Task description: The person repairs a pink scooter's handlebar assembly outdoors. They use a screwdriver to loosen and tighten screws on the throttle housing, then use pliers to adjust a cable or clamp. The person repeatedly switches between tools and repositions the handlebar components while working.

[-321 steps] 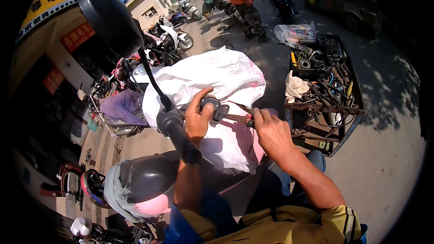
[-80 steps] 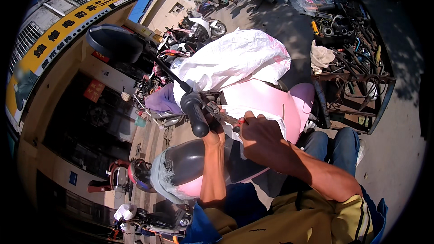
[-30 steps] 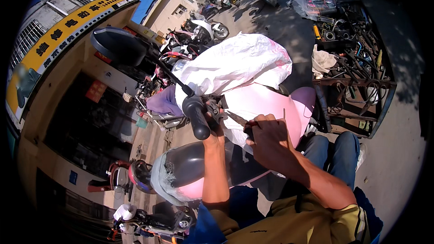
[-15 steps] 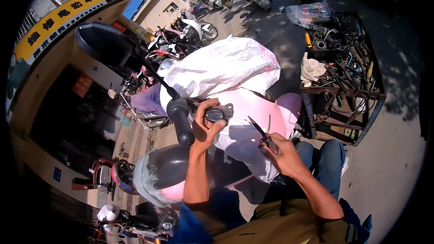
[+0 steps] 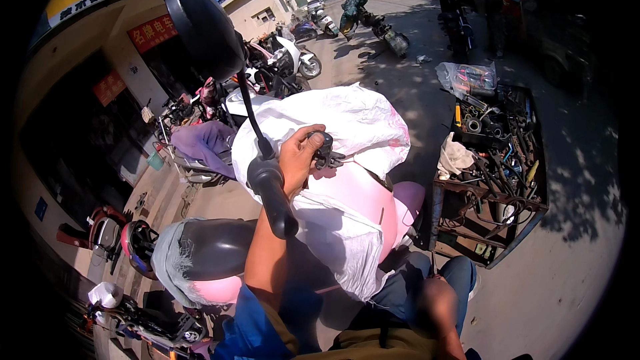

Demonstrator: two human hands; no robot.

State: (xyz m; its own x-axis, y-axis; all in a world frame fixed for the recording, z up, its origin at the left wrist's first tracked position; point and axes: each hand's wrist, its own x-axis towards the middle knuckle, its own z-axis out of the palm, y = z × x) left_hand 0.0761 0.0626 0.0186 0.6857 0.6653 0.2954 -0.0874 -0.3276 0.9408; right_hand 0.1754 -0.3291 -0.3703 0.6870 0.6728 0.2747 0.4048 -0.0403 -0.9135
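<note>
Currently the left hand [image 5: 298, 160] is clasped over the control cluster [image 5: 327, 155] on the handlebar of a pink scooter [image 5: 353, 193], fingers curled around the small dark switch housing just inboard of the black grip [image 5: 272, 195]. The right hand [image 5: 437, 301] is low by the person's knee, away from the bar; it is blurred, and I cannot tell whether it is closed on anything or slack.

Judgement: the step in hand looks like work on the switch housing, with the left hand steadying it while the right is off the job. The next move would call for the right hand to come up to the housing, approaching from the person's right, with the left keeping the cluster steady.

Obstacles: a white woven sack [image 5: 347, 127] is draped over the scooter front, directly beyond and beneath the left hand, and bunches close to the housing; it could hide small parts. The mirror stalk [image 5: 250, 117] rises just left of the left wrist, carrying a round black mirror [image 5: 203, 27] above.

Surroundings: well to the right of both hands stands a rusty metal cart [image 5: 493, 227] loaded with tools and cables, a pale rag [image 5: 457, 158] on its near edge. A helmet [image 5: 137, 247] lies low to the left; parked scooters [image 5: 293, 60] stand beyond.
</note>
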